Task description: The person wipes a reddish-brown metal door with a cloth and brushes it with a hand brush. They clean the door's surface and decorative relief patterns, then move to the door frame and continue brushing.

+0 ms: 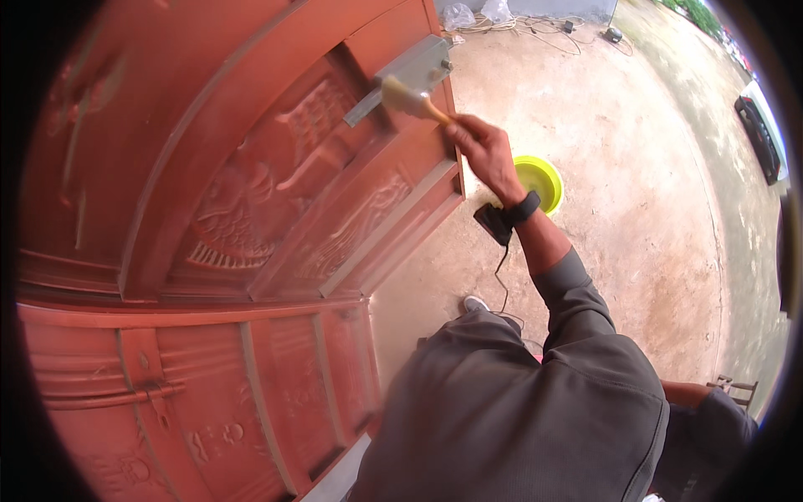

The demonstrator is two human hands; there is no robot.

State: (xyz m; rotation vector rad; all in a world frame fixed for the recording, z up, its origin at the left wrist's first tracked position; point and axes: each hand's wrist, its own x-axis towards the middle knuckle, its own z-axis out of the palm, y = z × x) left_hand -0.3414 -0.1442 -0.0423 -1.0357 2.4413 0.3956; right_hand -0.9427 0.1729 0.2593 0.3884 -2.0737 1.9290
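Note:
My right hand is closed on the wooden handle of a flat paintbrush. The pale bristles lie over or against the grey metal plate with a projecting bar on a red door leaf; actual contact cannot be told. Raised relief patterns and straight mouldings cover this leaf. A black band is around my right wrist, and a black device with a cable shows beside it. Below and left is a second red panelled leaf with a sliding bolt. My left hand is out of view.
A yellow-green bucket stands on the concrete floor beyond my wrist. Coiled cables and clear plastic bags lie by the far wall. Another person's arm shows at lower right, near a wooden chair.

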